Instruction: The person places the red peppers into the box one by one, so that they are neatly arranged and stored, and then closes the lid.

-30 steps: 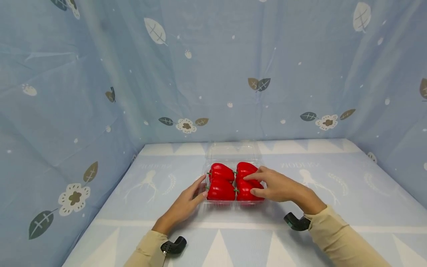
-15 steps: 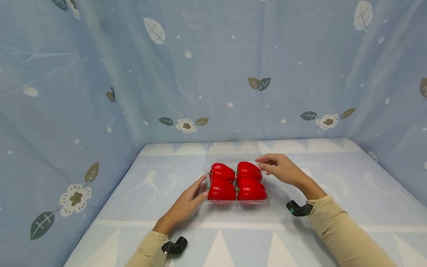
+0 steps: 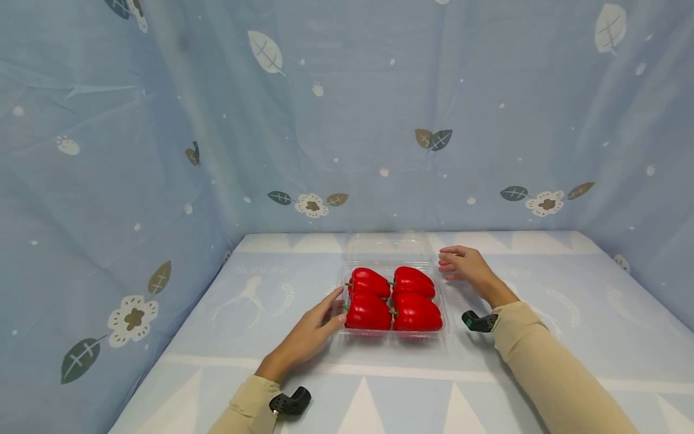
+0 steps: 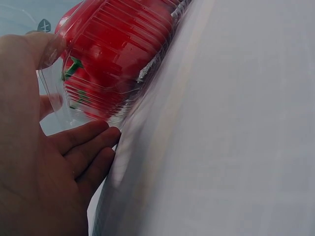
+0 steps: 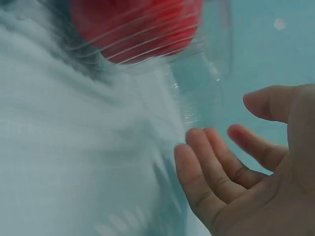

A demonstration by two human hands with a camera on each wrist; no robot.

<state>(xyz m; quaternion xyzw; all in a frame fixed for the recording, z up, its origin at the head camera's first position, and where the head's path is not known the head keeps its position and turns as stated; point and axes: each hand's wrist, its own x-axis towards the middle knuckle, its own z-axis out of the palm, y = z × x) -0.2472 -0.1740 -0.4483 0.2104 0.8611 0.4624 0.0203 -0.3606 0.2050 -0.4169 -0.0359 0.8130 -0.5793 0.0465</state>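
Note:
Several red bell peppers with green stems lie in two rows in a clear plastic clamshell container. Its lid is swung back, away from the person. At the container's left side is my left hand. In the left wrist view, the thumb is at the rim and the fairly straight fingers are beside the ribbed wall. My right hand hovers off the container's back right corner, holding nothing. Its fingers are spread and slightly bent in the right wrist view.
A pale patterned cloth covers the table under the container. Blue printed curtains close off the back and both sides. Each wrist carries a black camera mount.
My right hand has come off the front right bell pepper and moved back and right, beyond the container's right edge. The left hand stays at the left side. The head view has shifted slightly.

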